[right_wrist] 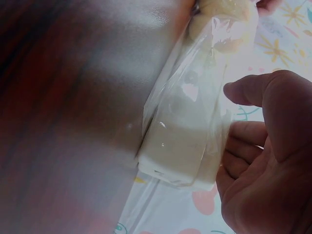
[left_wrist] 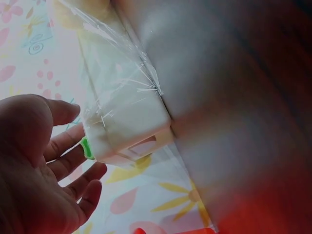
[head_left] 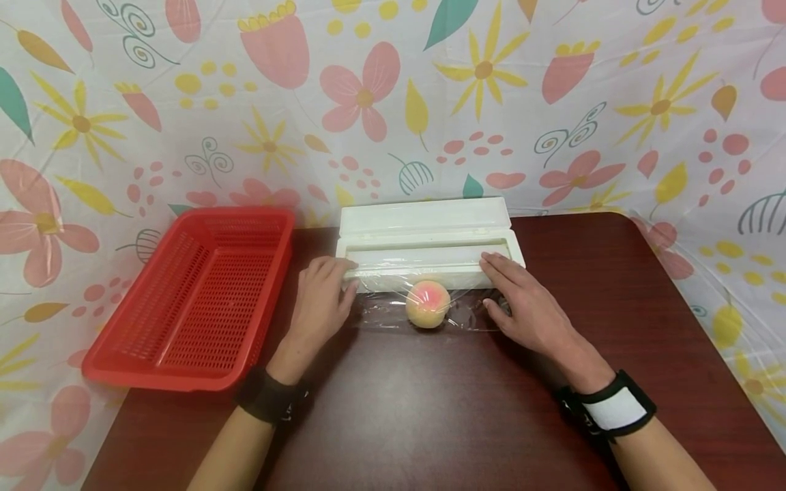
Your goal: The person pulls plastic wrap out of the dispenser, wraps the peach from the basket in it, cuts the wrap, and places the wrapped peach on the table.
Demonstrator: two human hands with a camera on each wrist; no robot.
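Note:
A white cling film dispenser box (head_left: 424, 217) lies across the table with its lid raised at the back. Clear film (head_left: 377, 312) stretches from its front edge over a pink-and-yellow peach (head_left: 428, 304) and onto the table. At the box's left end, my left hand (head_left: 319, 298) rests its fingers on the edge, thumb spread apart; the left wrist view shows a green piece (left_wrist: 87, 147) by those fingers. My right hand (head_left: 529, 305) touches the box's right end with nearly straight fingers. In the right wrist view its thumb stands away from the box (right_wrist: 170, 161).
To the left, a red plastic basket (head_left: 279, 286) with a perforated bottom stands on the dark brown table (head_left: 405, 416). A flower-printed sheet (head_left: 393, 102) hangs behind and along both sides. Each wrist wears a black band (head_left: 272, 395).

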